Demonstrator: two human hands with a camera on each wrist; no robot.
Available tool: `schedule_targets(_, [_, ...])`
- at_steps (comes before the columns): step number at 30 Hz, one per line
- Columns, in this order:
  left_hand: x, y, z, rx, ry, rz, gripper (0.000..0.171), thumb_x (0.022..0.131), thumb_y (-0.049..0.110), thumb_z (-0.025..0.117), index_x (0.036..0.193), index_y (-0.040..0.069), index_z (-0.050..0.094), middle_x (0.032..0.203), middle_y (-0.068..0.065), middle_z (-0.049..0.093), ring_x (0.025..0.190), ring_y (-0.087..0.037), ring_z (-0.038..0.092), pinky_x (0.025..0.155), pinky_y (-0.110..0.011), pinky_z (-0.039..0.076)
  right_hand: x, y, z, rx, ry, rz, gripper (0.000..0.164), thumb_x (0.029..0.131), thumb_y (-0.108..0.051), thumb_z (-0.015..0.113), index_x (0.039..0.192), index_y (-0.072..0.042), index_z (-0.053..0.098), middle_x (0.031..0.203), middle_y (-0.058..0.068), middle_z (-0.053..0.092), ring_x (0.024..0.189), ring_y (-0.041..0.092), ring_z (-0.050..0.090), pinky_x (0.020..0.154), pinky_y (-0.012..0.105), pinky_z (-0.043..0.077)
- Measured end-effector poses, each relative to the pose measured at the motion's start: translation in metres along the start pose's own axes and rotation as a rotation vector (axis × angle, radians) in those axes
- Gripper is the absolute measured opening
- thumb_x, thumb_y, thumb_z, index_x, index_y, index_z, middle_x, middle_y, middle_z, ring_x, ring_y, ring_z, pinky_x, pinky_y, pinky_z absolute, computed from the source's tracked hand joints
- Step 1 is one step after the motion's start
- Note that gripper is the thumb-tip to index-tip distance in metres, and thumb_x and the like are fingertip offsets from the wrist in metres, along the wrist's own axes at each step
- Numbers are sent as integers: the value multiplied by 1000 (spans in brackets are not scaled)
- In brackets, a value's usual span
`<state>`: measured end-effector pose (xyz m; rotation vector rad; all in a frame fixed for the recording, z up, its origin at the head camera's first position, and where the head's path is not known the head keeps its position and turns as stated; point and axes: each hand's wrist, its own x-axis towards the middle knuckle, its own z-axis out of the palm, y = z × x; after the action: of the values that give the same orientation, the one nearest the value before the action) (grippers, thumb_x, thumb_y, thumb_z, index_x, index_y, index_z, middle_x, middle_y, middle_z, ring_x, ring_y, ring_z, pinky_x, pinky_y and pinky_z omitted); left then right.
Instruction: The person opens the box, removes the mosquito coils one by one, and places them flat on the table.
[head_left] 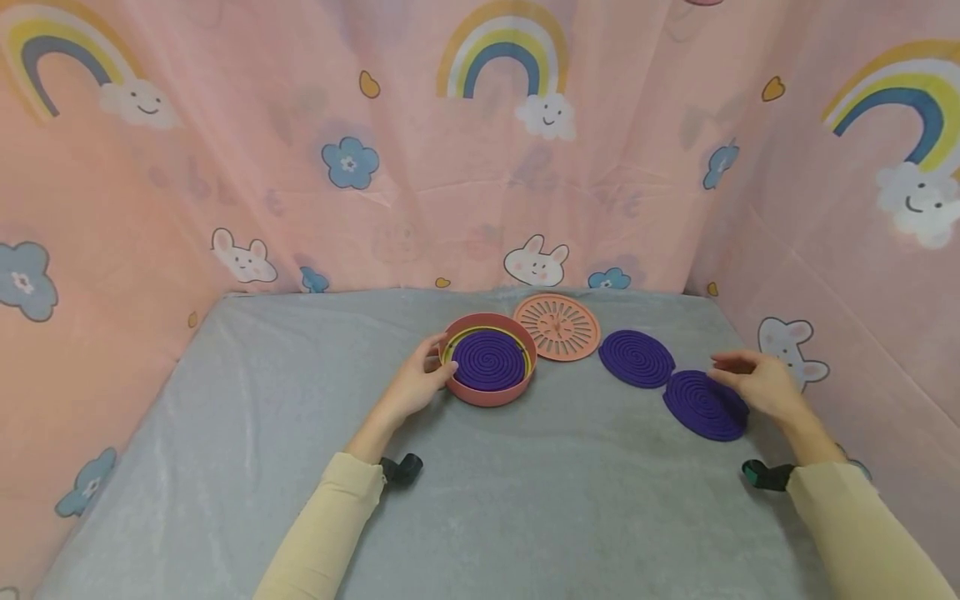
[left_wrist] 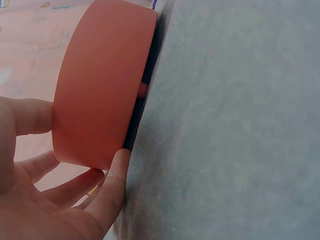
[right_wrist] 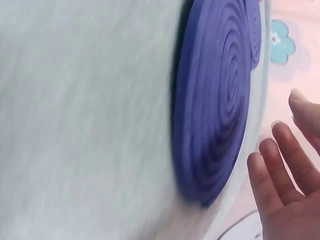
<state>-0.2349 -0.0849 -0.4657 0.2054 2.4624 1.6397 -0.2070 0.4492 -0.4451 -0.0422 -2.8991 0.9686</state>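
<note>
My left hand [head_left: 420, 379] grips the left side of a round coral-red tin [head_left: 489, 399], thumb at the rim and fingers along the outer wall. The left wrist view shows the tin's wall [left_wrist: 102, 85] close up, its underside slightly above the cloth at a small foot. Inside the tin lies a purple mosquito coil [head_left: 489, 360] within a yellow ring. Over at the right, my right hand [head_left: 763, 385] hovers above the edge of another purple mosquito coil [head_left: 705, 406]. The right wrist view shows its fingers relaxed, apart from the coil [right_wrist: 215, 100], holding nothing.
A third purple coil [head_left: 636, 358] lies flat, its edge meeting the one under my right hand. Behind the tin, a pink slotted lid [head_left: 557, 327] rests on the grey cloth [head_left: 525, 500]. Pink patterned curtains [head_left: 420, 208] enclose the back and both sides.
</note>
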Motion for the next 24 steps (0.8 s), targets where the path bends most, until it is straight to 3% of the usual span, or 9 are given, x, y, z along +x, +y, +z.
schedule_targets(7, [0,-1,-1,6,5,5,59,103,28,62,157,21,38,152,-14,44,135,-33,50,98,-45,54,9,-25,16,65,-5,-61,42,99,-24,70,128,6,65,120,29,67,86,-16,51,72,9,45])
schedule_targets(9, [1,-2,-1,5,2,8,59,103,28,62,157,21,38,152,-14,44,135,-33,50,97,-44,55,11,-33,21,78,-12,-64,43,99,-25,70,128,6,65,120,28,67,90,-8,56,72,10,46])
schedule_targets(12, [1,-2,-1,3,-1,11,59,103,28,62,157,21,38,153,-14,44,136,-33,50,97,-44,55,15,-47,29,95,-30,-61,46,99,-29,69,129,5,65,122,27,67,101,15,63,73,12,47])
schedule_targets(16, [0,-1,-1,1,1,10,60,103,29,62,157,21,38,153,-13,44,136,-33,49,98,-44,54,21,-66,37,117,-55,-81,45,100,-29,68,129,5,65,123,26,66,112,38,60,76,16,48])
schedule_targets(21, [0,-1,-1,4,2,13,59,103,29,62,157,21,38,153,-14,44,136,-33,50,98,-45,54,29,-86,47,140,-81,-96,46,100,-31,68,130,4,64,125,24,66,114,39,61,80,20,48])
schedule_targets(24, [0,-1,0,7,4,15,59,103,28,62,157,21,38,153,-15,43,136,-34,49,98,-45,54,34,-95,54,160,-93,-103,46,100,-31,67,132,3,64,127,23,66,115,38,62,87,28,52])
